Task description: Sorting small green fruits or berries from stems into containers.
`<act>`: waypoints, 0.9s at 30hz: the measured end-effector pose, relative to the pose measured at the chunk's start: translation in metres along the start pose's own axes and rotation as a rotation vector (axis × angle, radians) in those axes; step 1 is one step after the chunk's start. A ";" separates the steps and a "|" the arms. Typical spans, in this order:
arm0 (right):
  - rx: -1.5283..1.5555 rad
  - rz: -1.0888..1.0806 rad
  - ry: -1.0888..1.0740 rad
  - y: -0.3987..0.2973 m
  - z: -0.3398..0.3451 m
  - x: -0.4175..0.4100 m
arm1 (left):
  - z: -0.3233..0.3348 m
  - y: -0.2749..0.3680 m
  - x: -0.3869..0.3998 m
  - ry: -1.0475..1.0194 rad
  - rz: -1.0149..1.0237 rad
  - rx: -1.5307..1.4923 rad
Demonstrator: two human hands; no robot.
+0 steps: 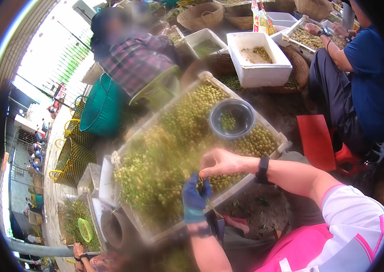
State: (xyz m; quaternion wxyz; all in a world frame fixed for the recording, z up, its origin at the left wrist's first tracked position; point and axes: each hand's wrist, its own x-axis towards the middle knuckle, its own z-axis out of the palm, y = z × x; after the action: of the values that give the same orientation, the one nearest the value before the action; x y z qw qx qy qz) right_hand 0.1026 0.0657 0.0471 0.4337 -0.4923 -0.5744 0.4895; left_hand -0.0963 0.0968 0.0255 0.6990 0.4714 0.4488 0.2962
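Observation:
A pale rectangular tray (236, 188) full of small round yellow-green fruits (192, 105) lies before me, some with thin stems. My left hand (195, 199), in a blue glove, is over the tray's near edge and holds a thin stem (214, 208) that trails down towards me. My bare right hand (221, 163) meets it, thumb and finger at the gloved fingertips; whether it grips the stem too is not clear. Beyond my right hand, a clear round plastic bowl (232, 119) with a few green fruits rests on the fruit. A blurred patch hides part of the tray's middle.
A person in a plaid shirt (141, 61) sits beyond the tray, another in a blue shirt (372, 78) at the right. A white foam box (263, 73) stands past the bowl. Teal (102, 105) and yellow-black baskets (76, 159) stand left. A red stool (348, 158) is at the right.

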 end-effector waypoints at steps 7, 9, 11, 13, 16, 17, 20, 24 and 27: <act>-0.046 0.073 0.021 0.006 0.002 0.002 | 0.005 0.000 -0.001 0.002 -0.004 0.058; -0.068 0.065 0.066 0.008 0.003 0.003 | 0.007 0.002 -0.004 0.034 -0.129 -0.096; 0.159 0.147 0.055 0.009 0.002 0.003 | 0.008 0.002 -0.006 0.030 -0.048 -0.067; 0.411 0.230 0.031 0.009 -0.003 0.003 | 0.003 0.004 -0.003 0.046 -0.140 -0.227; 0.610 0.288 0.063 0.008 -0.007 0.004 | -0.010 0.006 -0.001 -0.132 -0.234 -0.516; 0.622 0.257 0.052 0.008 -0.006 0.004 | -0.013 0.005 -0.002 -0.212 -0.272 -0.617; 0.524 0.297 -0.054 0.006 0.003 0.006 | -0.011 0.003 -0.003 -0.440 -0.340 -0.781; 0.471 0.220 -0.044 0.005 0.013 0.004 | 0.005 0.005 -0.005 -0.468 -0.401 -0.753; 0.420 0.199 -0.034 0.008 0.009 0.005 | 0.016 0.009 -0.009 -0.324 -0.388 -0.594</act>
State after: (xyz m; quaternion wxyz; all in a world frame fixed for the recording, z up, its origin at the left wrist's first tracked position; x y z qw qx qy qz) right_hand 0.0938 0.0700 0.0378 0.4664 -0.4371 -0.4160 0.6468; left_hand -0.0856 0.0868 0.0388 0.9099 0.1953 0.3083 0.1972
